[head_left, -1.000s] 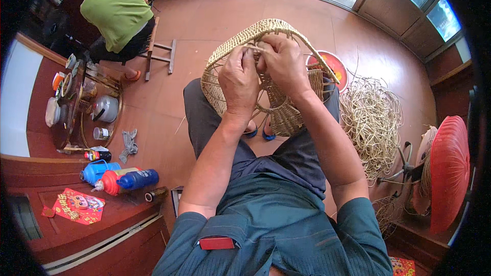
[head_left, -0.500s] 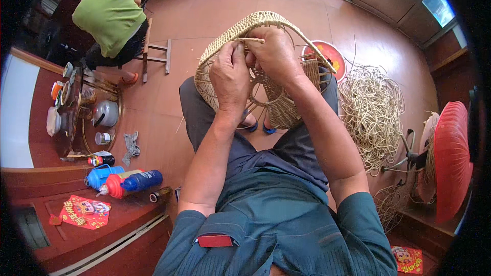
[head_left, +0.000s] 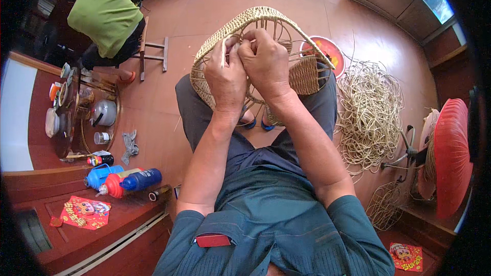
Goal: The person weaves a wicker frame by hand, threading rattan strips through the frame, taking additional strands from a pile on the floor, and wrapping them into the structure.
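A half-woven basket (head_left: 304,75) of straw-coloured cord on a wire frame rests over my knees, tilted, its thick woven rim at the far side. Inside that rim, my left hand (head_left: 227,81) is closed in a pinch on a piece of pale cord (head_left: 223,53), whose end stands up beside the thumb. Close against it, my right hand (head_left: 267,65) has its thumb and fingers pinched together at the wires. What lies between those right fingertips is hidden. Bare wire spokes show around both hands, with woven panels lower down.
A heap of loose cord (head_left: 371,115) lies right on the floor, near a red basin (head_left: 327,53) and a red-covered fan (head_left: 452,158). Left are flasks (head_left: 140,180), a grey rag (head_left: 130,144) and a rack with a kettle (head_left: 105,113). A person in green (head_left: 106,18) sits far left.
My right hand has turned and drawn down off the rim, its fingers now beside my left hand. The cord end, earlier pointing right across the hands, now stands up at my left hand.
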Action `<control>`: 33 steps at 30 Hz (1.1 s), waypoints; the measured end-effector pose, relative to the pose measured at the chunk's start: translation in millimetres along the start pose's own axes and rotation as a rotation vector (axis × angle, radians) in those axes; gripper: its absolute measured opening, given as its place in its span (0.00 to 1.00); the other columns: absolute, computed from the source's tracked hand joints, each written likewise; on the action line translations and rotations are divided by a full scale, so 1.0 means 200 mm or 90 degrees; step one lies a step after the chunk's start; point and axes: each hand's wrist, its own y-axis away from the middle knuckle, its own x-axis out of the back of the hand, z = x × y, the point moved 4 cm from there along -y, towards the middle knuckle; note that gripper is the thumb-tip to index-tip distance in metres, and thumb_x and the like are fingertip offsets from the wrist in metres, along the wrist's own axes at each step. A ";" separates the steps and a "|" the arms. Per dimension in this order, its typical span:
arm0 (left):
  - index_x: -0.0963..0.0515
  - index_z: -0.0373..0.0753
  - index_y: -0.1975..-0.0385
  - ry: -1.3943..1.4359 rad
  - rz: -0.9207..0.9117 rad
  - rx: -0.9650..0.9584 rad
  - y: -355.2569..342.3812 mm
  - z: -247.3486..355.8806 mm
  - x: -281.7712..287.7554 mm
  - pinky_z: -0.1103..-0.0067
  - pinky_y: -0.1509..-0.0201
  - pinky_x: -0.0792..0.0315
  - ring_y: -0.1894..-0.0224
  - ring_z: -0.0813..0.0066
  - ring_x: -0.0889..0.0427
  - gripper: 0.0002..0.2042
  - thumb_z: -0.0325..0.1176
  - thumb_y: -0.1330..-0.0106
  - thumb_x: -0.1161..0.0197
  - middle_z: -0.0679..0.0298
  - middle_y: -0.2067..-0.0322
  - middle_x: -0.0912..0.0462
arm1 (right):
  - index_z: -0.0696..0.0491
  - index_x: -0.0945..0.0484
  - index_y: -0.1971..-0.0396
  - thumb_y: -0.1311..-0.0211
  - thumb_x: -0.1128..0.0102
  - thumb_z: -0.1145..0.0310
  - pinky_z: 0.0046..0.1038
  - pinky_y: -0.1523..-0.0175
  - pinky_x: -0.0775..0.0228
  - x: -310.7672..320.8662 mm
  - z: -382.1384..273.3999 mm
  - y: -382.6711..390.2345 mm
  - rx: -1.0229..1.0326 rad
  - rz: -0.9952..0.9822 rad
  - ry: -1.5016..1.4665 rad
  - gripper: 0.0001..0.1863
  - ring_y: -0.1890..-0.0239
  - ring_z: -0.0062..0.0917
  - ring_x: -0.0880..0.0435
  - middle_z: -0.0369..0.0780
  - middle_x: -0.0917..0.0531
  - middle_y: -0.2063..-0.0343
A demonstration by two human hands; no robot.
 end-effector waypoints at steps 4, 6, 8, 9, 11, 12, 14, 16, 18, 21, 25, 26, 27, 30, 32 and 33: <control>0.14 0.30 0.49 -0.026 -0.029 0.023 -0.01 0.04 0.02 0.73 0.44 0.19 0.51 0.73 0.11 0.10 0.25 0.20 0.41 0.57 0.55 0.08 | 0.56 0.16 0.61 0.30 0.38 0.65 0.51 0.57 0.16 0.01 0.00 -0.01 -0.032 -0.027 -0.027 0.10 0.66 0.54 0.09 0.54 0.12 0.72; 0.14 0.30 0.48 -0.044 -0.040 0.022 -0.01 0.04 0.02 0.73 0.44 0.19 0.51 0.73 0.11 0.11 0.25 0.20 0.41 0.57 0.55 0.08 | 0.58 0.16 0.59 0.29 0.39 0.65 0.52 0.55 0.17 0.02 0.00 -0.04 -0.025 -0.048 -0.012 0.11 0.64 0.55 0.10 0.56 0.12 0.71; 0.14 0.33 0.51 -0.055 -0.012 -0.077 -0.02 0.05 0.02 0.63 0.56 0.16 0.61 0.53 0.06 0.11 0.28 0.22 0.41 0.47 0.63 0.08 | 0.59 0.16 0.58 0.29 0.40 0.65 0.52 0.53 0.17 0.02 -0.01 -0.06 -0.017 -0.069 0.003 0.12 0.63 0.57 0.10 0.57 0.12 0.71; 0.14 0.33 0.51 -0.055 -0.011 -0.076 -0.02 0.04 0.03 0.63 0.56 0.16 0.61 0.53 0.06 0.11 0.28 0.22 0.41 0.47 0.63 0.08 | 0.61 0.16 0.57 0.28 0.41 0.65 0.53 0.51 0.18 0.02 -0.03 -0.07 -0.027 -0.092 -0.009 0.14 0.61 0.59 0.11 0.58 0.13 0.70; 0.14 0.32 0.51 -0.033 -0.022 -0.062 -0.02 0.04 0.02 0.62 0.56 0.17 0.61 0.52 0.06 0.11 0.28 0.22 0.42 0.47 0.64 0.09 | 0.62 0.16 0.56 0.28 0.41 0.65 0.54 0.50 0.19 0.02 -0.01 -0.09 -0.037 -0.113 -0.019 0.15 0.60 0.61 0.12 0.60 0.13 0.70; 0.14 0.32 0.51 -0.031 -0.023 -0.063 -0.02 0.04 0.02 0.62 0.56 0.17 0.61 0.52 0.06 0.11 0.28 0.22 0.42 0.47 0.64 0.09 | 0.62 0.15 0.56 0.28 0.42 0.66 0.52 0.53 0.17 0.00 0.01 -0.10 -0.051 -0.152 -0.037 0.14 0.63 0.57 0.11 0.58 0.12 0.71; 0.14 0.30 0.48 -0.040 -0.063 0.073 -0.01 0.06 0.04 0.71 0.48 0.18 0.56 0.69 0.10 0.12 0.27 0.20 0.43 0.56 0.59 0.09 | 0.63 0.15 0.56 0.28 0.43 0.67 0.49 0.56 0.16 0.01 -0.01 -0.10 -0.064 -0.193 -0.056 0.14 0.66 0.53 0.09 0.56 0.12 0.73; 0.14 0.30 0.48 -0.063 -0.049 0.035 -0.01 0.06 0.04 0.71 0.49 0.18 0.56 0.70 0.11 0.12 0.28 0.20 0.43 0.57 0.60 0.09 | 0.63 0.14 0.57 0.27 0.44 0.69 0.41 0.64 0.15 0.03 -0.02 -0.10 -0.219 -0.258 -0.229 0.14 0.74 0.38 0.08 0.50 0.11 0.76; 0.15 0.30 0.49 -0.086 -0.035 -0.004 0.00 0.06 0.05 0.71 0.49 0.18 0.56 0.71 0.11 0.12 0.29 0.20 0.42 0.57 0.60 0.09 | 0.63 0.14 0.58 0.27 0.44 0.70 0.37 0.67 0.16 0.03 -0.01 -0.10 -0.222 -0.262 -0.228 0.13 0.76 0.31 0.09 0.47 0.11 0.77; 0.14 0.30 0.49 -0.076 -0.045 -0.009 -0.01 0.07 0.05 0.71 0.49 0.18 0.56 0.71 0.10 0.12 0.29 0.21 0.43 0.57 0.59 0.08 | 0.63 0.13 0.58 0.27 0.45 0.71 0.36 0.67 0.16 0.04 -0.03 -0.10 -0.219 -0.250 -0.207 0.13 0.76 0.31 0.09 0.46 0.11 0.77; 0.15 0.30 0.48 -0.087 -0.070 0.014 -0.02 0.02 0.03 0.72 0.48 0.19 0.55 0.73 0.11 0.12 0.28 0.21 0.42 0.56 0.58 0.08 | 0.60 0.14 0.57 0.29 0.43 0.70 0.46 0.61 0.15 0.00 0.01 -0.11 -0.088 -0.154 -0.052 0.12 0.70 0.50 0.09 0.52 0.10 0.72; 0.15 0.30 0.48 -0.077 -0.063 -0.007 -0.03 0.01 0.03 0.72 0.48 0.19 0.55 0.74 0.11 0.12 0.28 0.21 0.42 0.56 0.57 0.08 | 0.60 0.14 0.57 0.29 0.43 0.70 0.46 0.61 0.15 -0.01 0.01 -0.09 -0.090 -0.155 -0.052 0.12 0.70 0.50 0.09 0.52 0.10 0.72; 0.15 0.30 0.48 -0.077 -0.063 -0.006 -0.02 -0.01 0.03 0.72 0.48 0.19 0.55 0.74 0.11 0.12 0.28 0.21 0.42 0.56 0.57 0.08 | 0.59 0.14 0.58 0.29 0.43 0.69 0.49 0.59 0.16 -0.01 0.00 -0.08 -0.043 -0.100 -0.004 0.12 0.68 0.54 0.10 0.53 0.10 0.70; 0.14 0.32 0.52 -0.035 -0.026 -0.040 -0.02 0.02 0.04 0.61 0.55 0.17 0.61 0.48 0.08 0.10 0.28 0.24 0.40 0.45 0.62 0.09 | 0.58 0.14 0.59 0.30 0.41 0.69 0.49 0.58 0.16 -0.02 -0.02 -0.02 -0.001 -0.019 0.024 0.10 0.67 0.54 0.10 0.54 0.11 0.70; 0.16 0.29 0.47 -0.017 -0.055 0.035 -0.01 -0.01 0.03 0.73 0.46 0.19 0.53 0.74 0.12 0.12 0.27 0.21 0.42 0.57 0.56 0.08 | 0.58 0.15 0.58 0.30 0.40 0.70 0.47 0.59 0.16 -0.02 -0.04 0.02 -0.003 0.003 0.004 0.09 0.69 0.50 0.09 0.53 0.11 0.71; 0.16 0.29 0.47 -0.016 -0.049 0.037 -0.01 -0.01 0.04 0.73 0.46 0.19 0.53 0.74 0.12 0.12 0.27 0.21 0.42 0.57 0.56 0.08 | 0.58 0.15 0.57 0.30 0.38 0.70 0.43 0.61 0.16 -0.02 -0.03 0.04 -0.063 0.014 -0.072 0.09 0.71 0.43 0.09 0.51 0.11 0.73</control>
